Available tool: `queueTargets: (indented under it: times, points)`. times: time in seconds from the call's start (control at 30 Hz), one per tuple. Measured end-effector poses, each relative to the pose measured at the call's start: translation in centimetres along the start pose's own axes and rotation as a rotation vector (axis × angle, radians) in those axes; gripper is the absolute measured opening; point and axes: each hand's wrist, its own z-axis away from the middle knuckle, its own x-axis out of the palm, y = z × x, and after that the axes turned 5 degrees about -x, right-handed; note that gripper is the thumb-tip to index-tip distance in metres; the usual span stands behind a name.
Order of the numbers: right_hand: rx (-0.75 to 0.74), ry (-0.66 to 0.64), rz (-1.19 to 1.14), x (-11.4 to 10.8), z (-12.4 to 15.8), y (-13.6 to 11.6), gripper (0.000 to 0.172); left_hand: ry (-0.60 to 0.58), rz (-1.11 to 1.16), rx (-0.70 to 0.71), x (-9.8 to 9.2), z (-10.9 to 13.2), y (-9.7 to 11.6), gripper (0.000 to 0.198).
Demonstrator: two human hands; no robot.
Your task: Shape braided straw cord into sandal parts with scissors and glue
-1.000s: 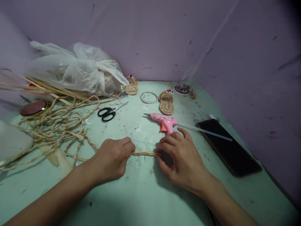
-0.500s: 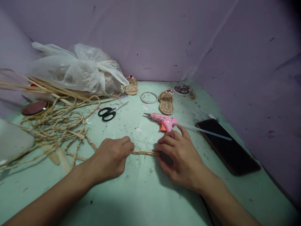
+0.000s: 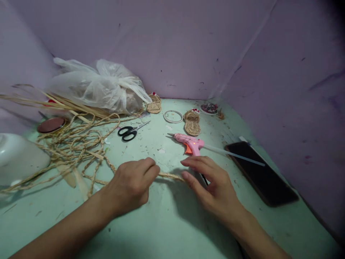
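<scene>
My left hand [image 3: 132, 185] is closed in a loose fist on a braided straw cord [image 3: 169, 176] that lies on the pale green table [image 3: 167, 223]. The cord runs left from my fist into a tangled pile of braid [image 3: 75, 144]. My right hand [image 3: 211, 185] hovers at the cord's free end with its fingers spread and the thumb near the tip. A pink glue gun [image 3: 190, 142] with a lit red lamp lies just beyond my right fingers.
Black scissors [image 3: 130, 131] lie behind my left hand. A plastic bag [image 3: 99, 86] and loose straw sit at the back left. A ring [image 3: 173, 116], a woven straw sandal [image 3: 191, 122] and a dark phone [image 3: 261, 172] are on the right. A white bowl [image 3: 18, 158] is at the left edge.
My right hand has lifted off the cord's end and opened its fingers. The view has tilted down a little. My left hand keeps its grip.
</scene>
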Motion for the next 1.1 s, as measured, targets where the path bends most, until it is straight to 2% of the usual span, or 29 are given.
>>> queueTargets:
  times: [0.1, 0.2, 0.3, 0.37, 0.4, 0.47, 0.5, 0.57, 0.6, 0.67, 0.73, 0.87, 1.1]
  points:
    - [0.263, -0.186, -0.320, 0.3, 0.1, -1.2, 0.021, 0.051, -0.007, 0.125, -0.8, 0.0, 0.7, 0.028]
    - [0.479, -0.396, -0.586, 0.9, 0.2, -2.0, 0.027, 0.072, 0.018, 0.161, -1.0, 0.0, 1.1, 0.026]
    - [0.626, -0.472, -0.779, 1.5, 0.3, -2.1, 0.032, 0.093, 0.106, 0.156, -0.7, 0.2, 1.4, 0.025]
    - [0.743, -0.406, -0.885, 1.9, 0.3, -1.9, 0.029, 0.165, 0.265, 0.032, -0.6, 0.3, 1.8, 0.027]
    - [0.796, -0.355, -0.926, 2.1, 0.3, -1.8, 0.028, 0.219, 0.374, -0.097, -0.7, 0.3, 2.1, 0.027]
    - [0.864, -0.263, -0.978, 2.3, 0.3, -1.7, 0.027, 0.290, 0.642, -0.465, -1.0, 0.1, 3.0, 0.022]
    - [0.884, -0.233, -0.995, 2.3, 0.3, -1.6, 0.027, 0.273, 0.802, -0.670, -1.2, -0.1, 3.5, 0.017]
    - [0.912, -0.200, -1.020, 2.4, 0.2, -1.7, 0.028, 0.124, 1.158, -1.037, -1.5, -0.4, 4.4, 0.014]
    - [0.917, -0.196, -1.023, 2.4, 0.2, -1.8, 0.029, 0.025, 1.324, -1.174, -1.5, -0.5, 4.8, 0.017]
    - [0.915, -0.208, -1.009, 2.5, 0.3, -1.8, 0.030, -0.112, 1.545, -1.342, -1.3, -0.7, 5.4, 0.022]
    - [0.899, -0.230, -0.985, 2.7, 0.5, -1.8, 0.031, -0.128, 1.620, -1.407, -1.0, -0.8, 5.6, 0.023]
    - [0.882, -0.260, -0.971, 2.9, 0.8, -1.5, 0.032, -0.109, 1.686, -1.432, -0.6, -0.9, 5.4, 0.024]
    - [0.859, -0.307, -0.939, 2.7, 0.5, -1.8, 0.034, -0.168, 1.764, -1.353, -0.6, -0.9, 4.7, 0.022]
